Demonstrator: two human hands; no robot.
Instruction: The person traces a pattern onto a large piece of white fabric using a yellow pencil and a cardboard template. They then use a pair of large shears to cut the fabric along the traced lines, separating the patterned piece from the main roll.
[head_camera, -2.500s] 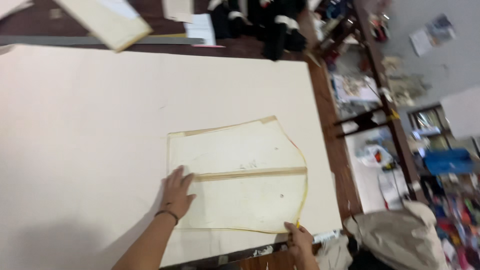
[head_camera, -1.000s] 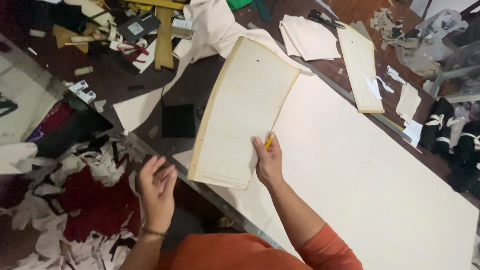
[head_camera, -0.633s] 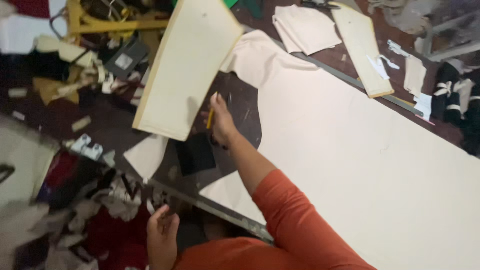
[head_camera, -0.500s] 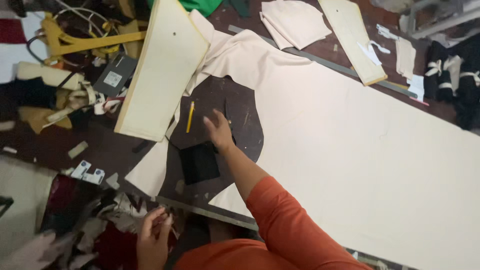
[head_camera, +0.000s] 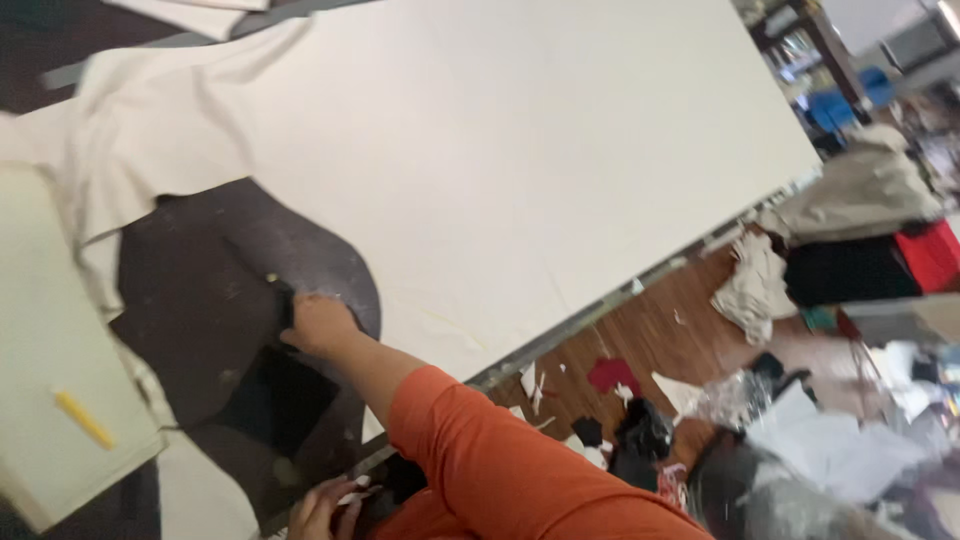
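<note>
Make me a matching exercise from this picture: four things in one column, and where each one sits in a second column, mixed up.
Things:
1. small yellow marking stick
2. large cream fabric sheet
3. right hand
4. red cloth scrap

Places:
A. on the wooden floor
B. on the dark cut-out area of the table
C. on the pale pattern board at far left
D. spread across the table top

Pairs: 1-C, 2-D, 3-B, 4-A
</note>
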